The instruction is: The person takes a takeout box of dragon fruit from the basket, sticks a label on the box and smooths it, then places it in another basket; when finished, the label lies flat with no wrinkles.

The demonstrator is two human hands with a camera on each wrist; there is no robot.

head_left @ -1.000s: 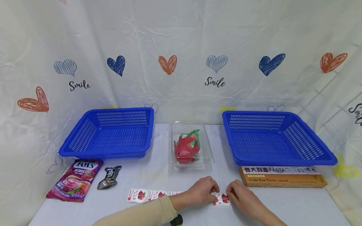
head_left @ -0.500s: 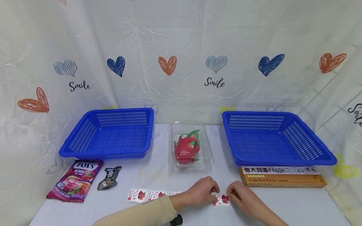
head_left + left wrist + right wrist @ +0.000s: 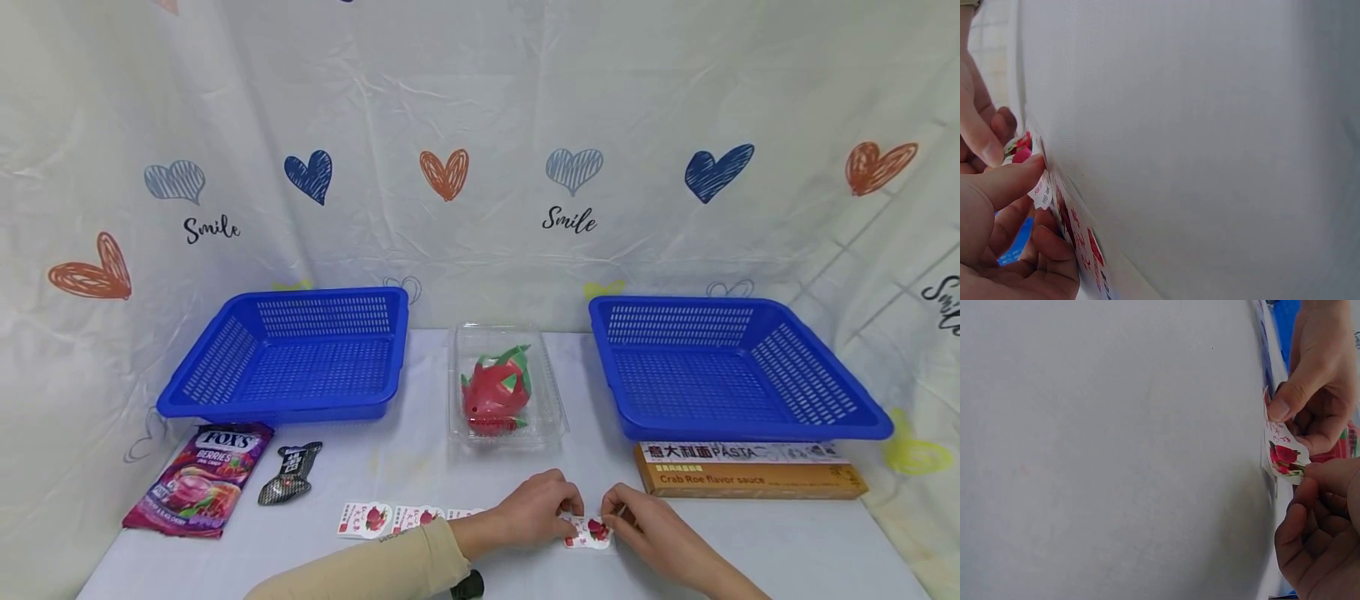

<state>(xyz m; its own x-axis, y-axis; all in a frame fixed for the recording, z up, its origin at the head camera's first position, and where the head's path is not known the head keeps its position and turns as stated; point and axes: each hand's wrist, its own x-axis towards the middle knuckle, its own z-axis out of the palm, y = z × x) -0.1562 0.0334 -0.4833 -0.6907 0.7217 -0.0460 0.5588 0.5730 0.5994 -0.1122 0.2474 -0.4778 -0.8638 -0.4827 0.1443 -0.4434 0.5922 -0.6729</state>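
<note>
My left hand and right hand pinch one fruit-printed label between them, near and right of centre.
From the left lie a purple candy bag, a black packet and, nearer, a row of labels; then my left fingertips grip the held label's left edge, my right ones its right edge, with a pasta box farther right.

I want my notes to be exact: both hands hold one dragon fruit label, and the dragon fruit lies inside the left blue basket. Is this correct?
The place is wrong: the head view shows the dragon fruit inside the clear plastic container, not the left blue basket. The left hand and right hand do hold one dragon fruit label.
</note>
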